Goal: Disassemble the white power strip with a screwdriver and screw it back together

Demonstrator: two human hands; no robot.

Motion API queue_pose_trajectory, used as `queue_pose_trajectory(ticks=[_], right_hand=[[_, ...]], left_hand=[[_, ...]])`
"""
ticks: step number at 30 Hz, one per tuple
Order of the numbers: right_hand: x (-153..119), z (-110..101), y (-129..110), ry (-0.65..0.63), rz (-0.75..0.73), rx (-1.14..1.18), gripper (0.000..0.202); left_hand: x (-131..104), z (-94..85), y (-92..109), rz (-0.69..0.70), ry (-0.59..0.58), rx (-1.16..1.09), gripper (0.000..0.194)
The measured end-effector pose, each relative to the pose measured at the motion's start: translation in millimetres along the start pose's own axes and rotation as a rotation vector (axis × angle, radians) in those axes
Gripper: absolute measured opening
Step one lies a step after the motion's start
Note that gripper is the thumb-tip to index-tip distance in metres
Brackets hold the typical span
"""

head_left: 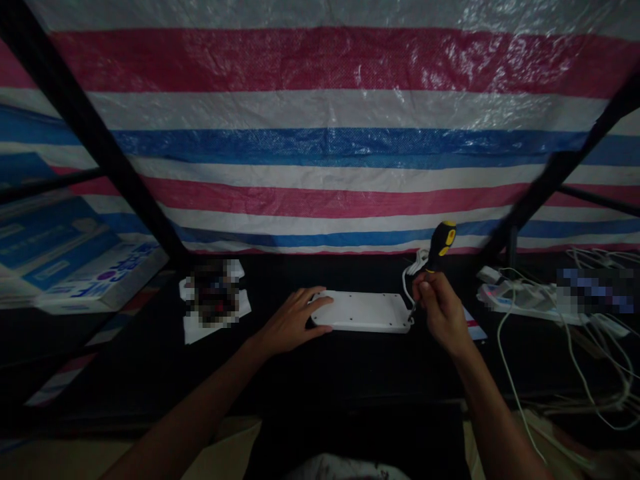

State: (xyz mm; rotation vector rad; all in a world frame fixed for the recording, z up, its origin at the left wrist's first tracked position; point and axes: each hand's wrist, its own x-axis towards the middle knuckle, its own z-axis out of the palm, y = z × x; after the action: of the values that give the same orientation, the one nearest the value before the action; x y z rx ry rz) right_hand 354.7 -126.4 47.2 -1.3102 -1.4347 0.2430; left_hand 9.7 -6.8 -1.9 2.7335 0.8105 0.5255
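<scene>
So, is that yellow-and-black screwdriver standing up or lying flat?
Standing up, though slanted: the yellow-and-black screwdriver has its handle rising above the right hand that holds it.

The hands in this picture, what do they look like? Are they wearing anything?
The left hand and right hand are a person's, with no gloves. The forearms are bare too, with no sleeves showing. I see no watch or bracelet, but it's dim.

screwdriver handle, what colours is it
The screwdriver handle is black with yellow patches, best seen in the head view.
</scene>
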Motion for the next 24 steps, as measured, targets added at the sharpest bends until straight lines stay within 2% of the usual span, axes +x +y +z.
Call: queue_pose_trajectory(ticks=[7, 15, 18, 21, 24], right_hand=[[-19, 6, 1, -0.031, 0.045, -0.018, 0.030], [-14, -9, -1, -0.152, 0.138, 0.171, 0.027], [-11, -6, 3, -0.076, 0.198, 0.225, 0.030], [-11, 1, 6, 0.017, 0.248, 0.290, 0.045], [-13, 3, 6, 0.007, 0.263, 0.308, 0.041]], left_hand=[[-1, -1.3, 1, -0.002, 0.000, -0.001, 0.060], [0, -2.3, 1, -0.002, 0.001, 0.006, 0.060], [0, -1.6, 1, -0.006, -0.002, 0.009, 0.059], [-1, -0.7, 0, 0.000, 0.007, 0.005, 0.059], [-1, -1.2, 1, 0.002, 0.001, 0.000, 0.059]])
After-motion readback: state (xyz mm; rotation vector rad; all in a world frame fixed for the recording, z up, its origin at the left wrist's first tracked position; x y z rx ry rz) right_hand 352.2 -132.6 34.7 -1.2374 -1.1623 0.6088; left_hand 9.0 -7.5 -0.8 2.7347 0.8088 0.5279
